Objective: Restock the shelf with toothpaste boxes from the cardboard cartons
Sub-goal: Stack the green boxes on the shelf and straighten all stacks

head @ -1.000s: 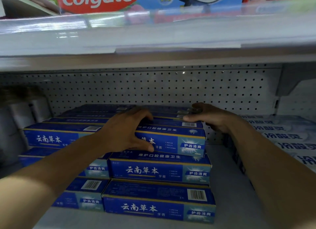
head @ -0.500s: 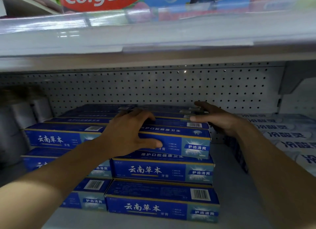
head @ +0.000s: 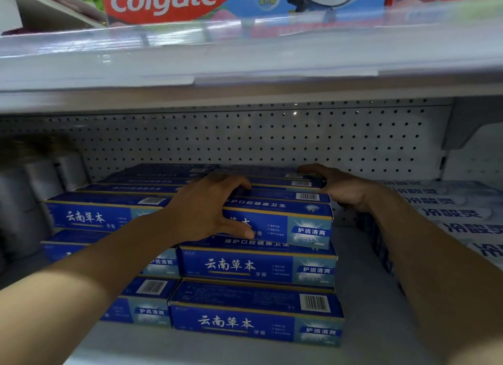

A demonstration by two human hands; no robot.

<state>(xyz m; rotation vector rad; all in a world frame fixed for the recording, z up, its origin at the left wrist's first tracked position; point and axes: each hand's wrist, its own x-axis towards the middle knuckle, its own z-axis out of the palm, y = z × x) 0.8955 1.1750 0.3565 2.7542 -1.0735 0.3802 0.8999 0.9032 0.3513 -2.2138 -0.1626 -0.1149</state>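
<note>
Blue toothpaste boxes stand three high in two stacks on the white shelf [head: 362, 304]. My left hand [head: 206, 209] grips the top front box [head: 296, 223] of the right stack, fingers curled over its top and thumb on its front face. My right hand [head: 340, 190] is at the right ends of the top boxes further back [head: 288, 183], fingers curled around the far end. The two lower front boxes [head: 255, 266] lie square below. No cardboard carton is in view.
A pegboard back wall [head: 245, 138] closes the shelf. Pale blue-white toothpaste boxes [head: 449, 215] lie at the right. Silver wrapped packs [head: 35, 179] stand at the left. The upper shelf [head: 245, 65] carries Colgate boxes [head: 168, 2].
My left thumb has slid a little along the front face of the top box. My right hand has reached slightly further back along the box ends. The stacks look the same.
</note>
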